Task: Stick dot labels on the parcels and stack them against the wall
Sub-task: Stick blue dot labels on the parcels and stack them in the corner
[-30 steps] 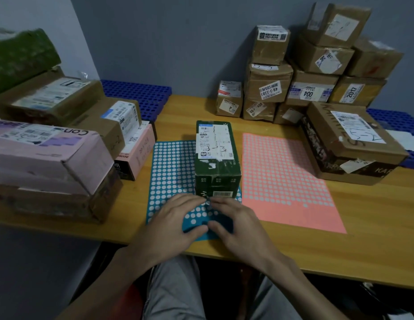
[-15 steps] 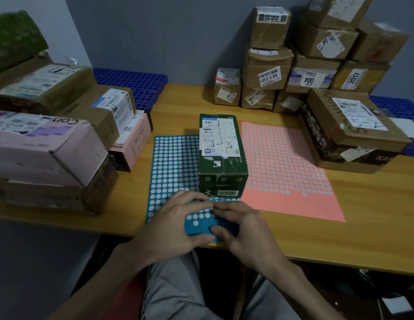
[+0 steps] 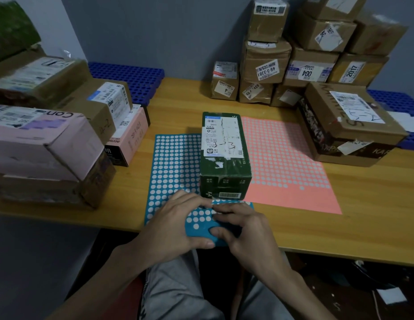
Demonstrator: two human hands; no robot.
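Lots of stuff on the wooden table [image 3: 363, 215]. On the left, a heap of parcels [image 3: 62, 93], with a pink box [image 3: 39, 139] at the front and something green at the very top, blurry and cut off by the edge. At the back right, against the grey wall [image 3: 166, 31], a stack of brown parcels [image 3: 300, 54], the top ones cut off too. In front of that stack, a big brown box [image 3: 349, 125], just beside the pink dot sheet [image 3: 282, 162]. Behind the table, bits of a blue plastic grid [image 3: 132, 75]. In the middle, a green parcel [image 3: 224, 158] with a white label on top, standing on the blue dot sheet [image 3: 173, 162] and hiding the dots under it. All boxes closed, so nothing to see inside. Left hand [image 3: 176, 227] gripping the near edge of the blue dot sheet, thumb under, fingers on top. Right hand [image 3: 249, 234] close beside it, fingers curled, pinching the same sheet. Too small to tell if a dot is stuck to a fingertip.
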